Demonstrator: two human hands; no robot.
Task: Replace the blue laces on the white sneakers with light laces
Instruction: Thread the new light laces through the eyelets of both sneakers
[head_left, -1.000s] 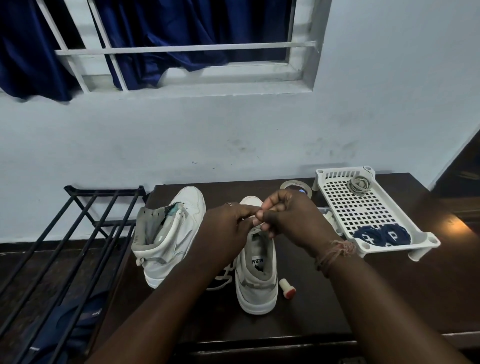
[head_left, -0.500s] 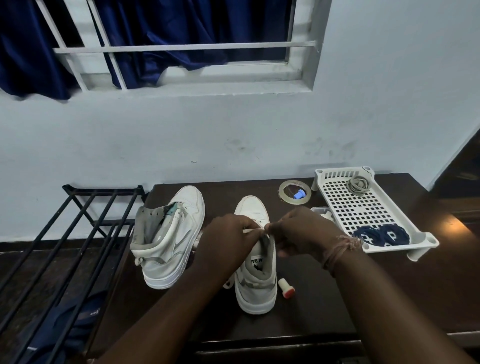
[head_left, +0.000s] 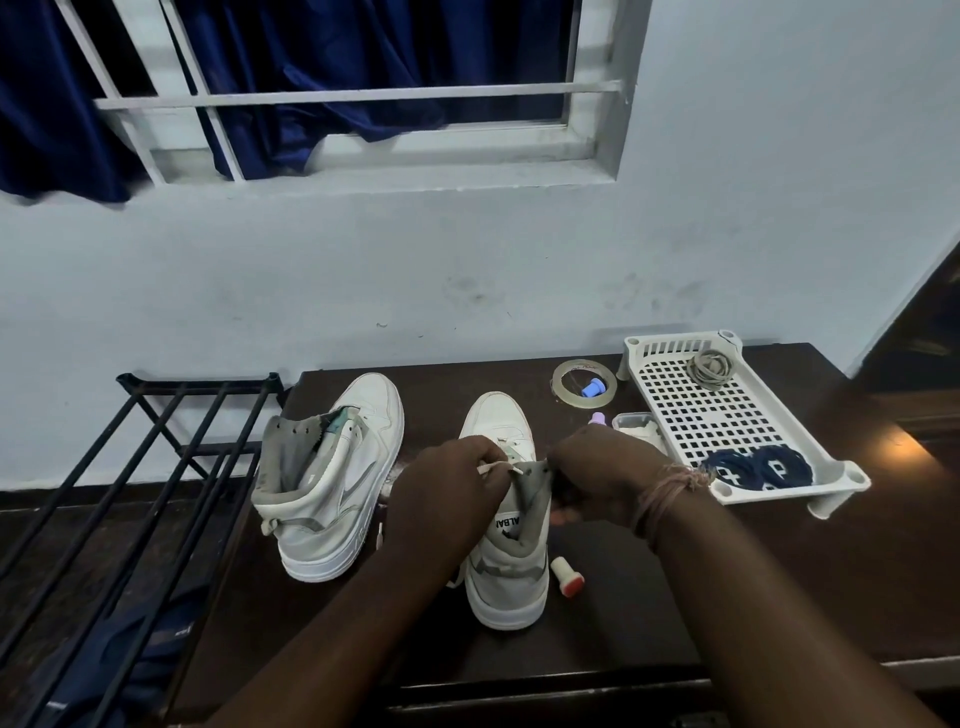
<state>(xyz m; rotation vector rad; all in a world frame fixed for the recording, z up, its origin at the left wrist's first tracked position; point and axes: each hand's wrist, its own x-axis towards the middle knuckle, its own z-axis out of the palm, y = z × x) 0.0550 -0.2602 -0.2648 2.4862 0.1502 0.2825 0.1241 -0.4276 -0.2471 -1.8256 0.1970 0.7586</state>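
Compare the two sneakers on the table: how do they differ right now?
The left sneaker has no lace in view, and its collar gapes open; the right sneaker has a light lace at its eyelets. The left sneaker stands untouched and angled; the right sneaker is held at the collar by the right hand while the left hand pinches the lace. Both are white high-tops, upright, toes toward the wall.

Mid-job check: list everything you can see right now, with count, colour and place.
white high-top sneakers: 2; unlaced one left on the table, other centre
light lace: 1, at centre sneaker's eyelets
coiled blue laces: 2, tray's near end
white perforated plastic tray: 1, right
coiled grey lace: 1, tray's far end
clear tape roll: 1, behind sneakers
dark wooden table: 1
black metal rack: 1, left
left hand: pinching lace
right hand: holding sneaker collar
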